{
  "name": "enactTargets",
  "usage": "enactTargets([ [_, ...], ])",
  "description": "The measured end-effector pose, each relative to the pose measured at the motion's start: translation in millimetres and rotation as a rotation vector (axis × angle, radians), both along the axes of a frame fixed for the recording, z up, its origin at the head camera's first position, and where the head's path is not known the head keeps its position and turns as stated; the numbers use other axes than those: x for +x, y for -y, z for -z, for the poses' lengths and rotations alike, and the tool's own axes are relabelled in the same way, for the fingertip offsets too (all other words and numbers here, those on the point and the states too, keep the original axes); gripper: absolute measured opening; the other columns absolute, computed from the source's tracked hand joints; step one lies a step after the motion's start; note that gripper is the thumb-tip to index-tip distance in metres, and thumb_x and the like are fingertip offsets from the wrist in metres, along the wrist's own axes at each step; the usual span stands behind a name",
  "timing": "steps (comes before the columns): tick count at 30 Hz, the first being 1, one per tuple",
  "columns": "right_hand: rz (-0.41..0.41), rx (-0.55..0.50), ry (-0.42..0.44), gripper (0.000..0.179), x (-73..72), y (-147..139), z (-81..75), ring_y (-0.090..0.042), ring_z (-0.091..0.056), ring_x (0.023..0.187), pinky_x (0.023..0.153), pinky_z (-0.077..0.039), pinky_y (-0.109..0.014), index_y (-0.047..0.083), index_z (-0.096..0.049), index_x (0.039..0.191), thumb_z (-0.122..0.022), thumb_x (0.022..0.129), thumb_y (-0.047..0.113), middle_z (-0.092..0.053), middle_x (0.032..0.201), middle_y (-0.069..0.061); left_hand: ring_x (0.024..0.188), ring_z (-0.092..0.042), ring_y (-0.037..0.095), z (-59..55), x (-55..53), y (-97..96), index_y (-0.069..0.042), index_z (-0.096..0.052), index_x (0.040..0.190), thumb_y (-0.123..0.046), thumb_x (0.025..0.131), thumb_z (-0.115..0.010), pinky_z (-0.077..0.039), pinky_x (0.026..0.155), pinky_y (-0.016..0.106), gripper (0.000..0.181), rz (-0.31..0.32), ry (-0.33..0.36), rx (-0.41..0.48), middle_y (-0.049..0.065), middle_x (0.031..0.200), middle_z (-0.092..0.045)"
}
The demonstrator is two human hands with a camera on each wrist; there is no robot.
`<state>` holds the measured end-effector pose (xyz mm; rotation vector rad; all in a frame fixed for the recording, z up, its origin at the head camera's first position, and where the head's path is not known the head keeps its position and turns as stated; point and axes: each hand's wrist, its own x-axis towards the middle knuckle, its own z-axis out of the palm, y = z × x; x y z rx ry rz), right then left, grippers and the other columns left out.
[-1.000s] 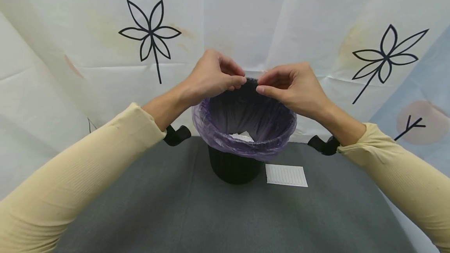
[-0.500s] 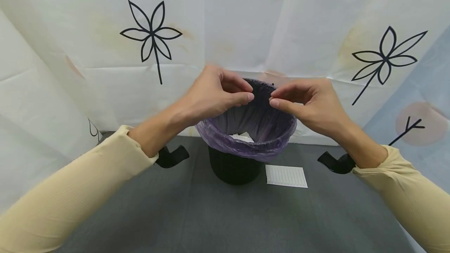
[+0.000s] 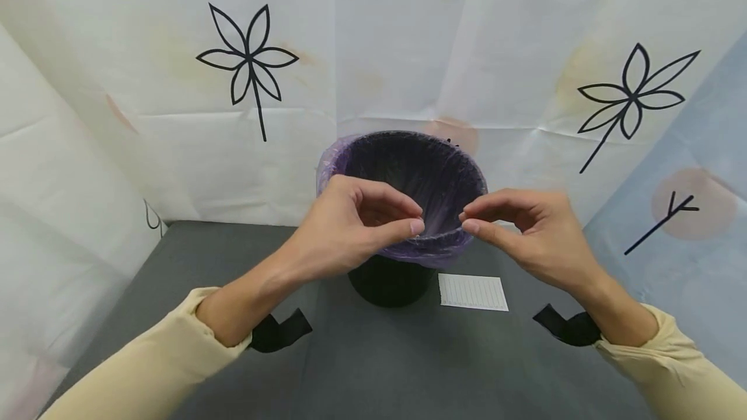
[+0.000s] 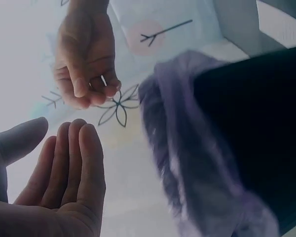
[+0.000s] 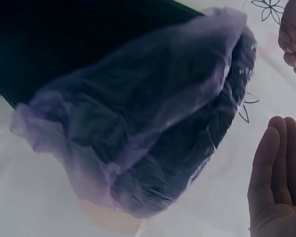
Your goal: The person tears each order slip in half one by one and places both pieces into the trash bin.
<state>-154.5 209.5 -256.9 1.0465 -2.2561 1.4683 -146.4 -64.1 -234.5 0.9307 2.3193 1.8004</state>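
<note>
A black bin (image 3: 390, 285) stands on the dark table, lined with a purple plastic bag (image 3: 335, 161) folded over its rim. My left hand (image 3: 353, 229) hovers above the bin's near rim, nothing visible in its fingers. To its right, my right hand (image 3: 537, 235) is held the same way by the rim's right side. The left wrist view shows the left hand (image 4: 69, 173) with fingers fairly straight and thumb apart. In the right wrist view the right hand (image 5: 281, 182) has extended fingers, clear of the bag (image 5: 123, 123). The hands hide part of the bin's mouth.
A lined white paper slip (image 3: 474, 291) lies on the dark table (image 3: 373, 368) just right of the bin. Behind stands a white cloth backdrop (image 3: 385, 37) with flower drawings. Black straps (image 3: 283, 332) hang at both wrists.
Both hands have come away from the bin's far rim, moving down and toward me over its near side, and slightly apart. The bin, bag and paper slip have stayed put.
</note>
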Motion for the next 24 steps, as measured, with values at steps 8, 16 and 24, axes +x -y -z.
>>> enactTargets([
  [8,0.036,0.008,0.063,0.027,22.4,-7.5,21.6,-0.018,-0.071,0.09,0.081,-0.056,-0.024,0.0,-0.075,0.102,-0.074,0.081,-0.018,-0.074,0.095,-0.016,0.084,-0.073,0.018,25.5,14.9,-3.7,0.0,-0.077,0.103,-0.006,0.09,-0.076,-0.059,0.079,0.034,0.014,0.034,0.024,0.061,0.002,0.095,-0.076],
  [16,0.037,-0.001,0.13,0.024,35.6,-14.1,49.1,-0.019,-0.071,0.091,0.083,-0.056,-0.024,0.003,-0.075,0.104,-0.074,0.086,-0.012,-0.075,0.098,-0.01,0.082,-0.073,0.014,53.4,25.0,-7.5,-0.004,-0.078,0.102,-0.008,0.09,-0.077,-0.059,0.075,0.033,0.013,0.027,0.082,0.072,0.0,0.095,-0.076],
  [24,0.063,0.006,0.208,0.026,39.8,-23.3,75.9,-0.02,-0.071,0.092,0.079,-0.057,-0.026,0.005,-0.075,0.106,-0.072,0.087,-0.012,-0.074,0.101,-0.009,0.08,-0.073,0.015,80.6,30.5,-13.9,-0.005,-0.078,0.1,-0.008,0.089,-0.078,-0.06,0.075,0.033,0.012,0.032,0.13,0.089,0.001,0.091,-0.075],
])
